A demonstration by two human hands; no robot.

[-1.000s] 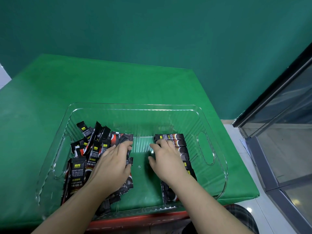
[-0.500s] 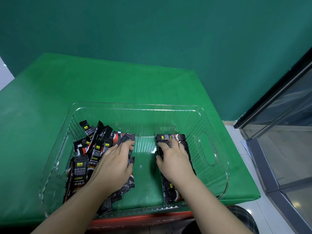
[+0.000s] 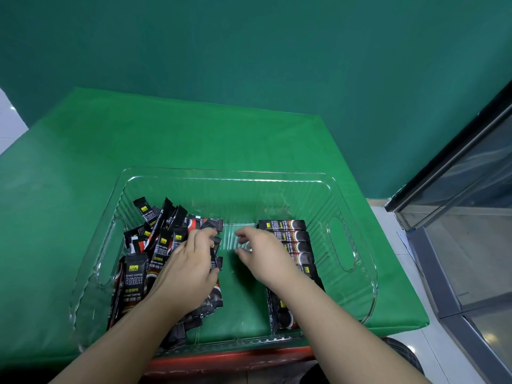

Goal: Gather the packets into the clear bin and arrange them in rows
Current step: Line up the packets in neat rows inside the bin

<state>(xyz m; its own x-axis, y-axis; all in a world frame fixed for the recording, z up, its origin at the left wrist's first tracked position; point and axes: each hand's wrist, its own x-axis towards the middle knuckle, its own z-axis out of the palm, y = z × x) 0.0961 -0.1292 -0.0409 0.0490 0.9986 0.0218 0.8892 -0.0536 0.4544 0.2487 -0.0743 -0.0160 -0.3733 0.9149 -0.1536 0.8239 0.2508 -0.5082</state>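
The clear ribbed plastic bin (image 3: 357,245) with cut-out side handles rests on the green surface (image 3: 138,151). Beneath and beyond the left hand (image 3: 188,273), a loose heap of black instant-coffee stick packets (image 3: 155,239) lies jumbled at mixed angles. Behind and right of the right hand (image 3: 266,259), a row of black stick packets (image 3: 291,239) lies flat, side by side.

A dark teal painted wall (image 3: 249,51) is filling the background behind a tabletop draped in bright green cloth (image 3: 166,139). At right, a black-framed glass door (image 3: 476,217) is standing over a pale tiled floor (image 3: 454,356) that is catching small glints of light.
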